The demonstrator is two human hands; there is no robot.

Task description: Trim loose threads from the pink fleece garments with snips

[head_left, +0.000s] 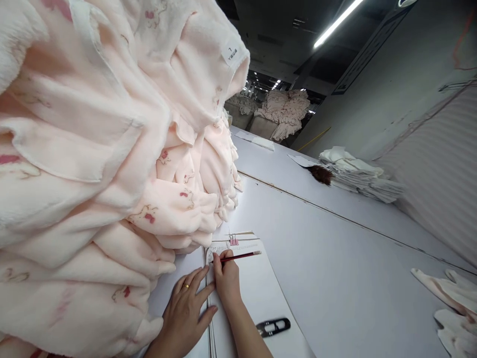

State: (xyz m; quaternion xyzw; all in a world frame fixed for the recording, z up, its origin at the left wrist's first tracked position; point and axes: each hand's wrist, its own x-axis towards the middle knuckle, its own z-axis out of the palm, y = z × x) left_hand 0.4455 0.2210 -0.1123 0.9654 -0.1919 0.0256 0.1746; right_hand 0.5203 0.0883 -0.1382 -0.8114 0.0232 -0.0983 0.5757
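Note:
My right hand (227,281) grips a dark red pencil (241,256) whose eraser end points right. Its tip is at the upper left part of a paper pad (261,293), where small writing shows. A pink binder clip (234,240) holds the pad's top edge. Flat with spread fingers, my left hand (188,306) lies at the pad's left edge; a ring is on one finger. Black thread snips (274,326) lie on the pad beside my right forearm. A tall heap of pale pink fleece pieces (112,199) with printed figures rises close to my left hand.
The white table (335,248) has a seam running across it. Stacked white cloth (361,174) lies by the wall, with a dark brown tuft (321,174) beside it. Cloth scraps (452,298) are at the right. Another fabric pile (283,112) stands farther back.

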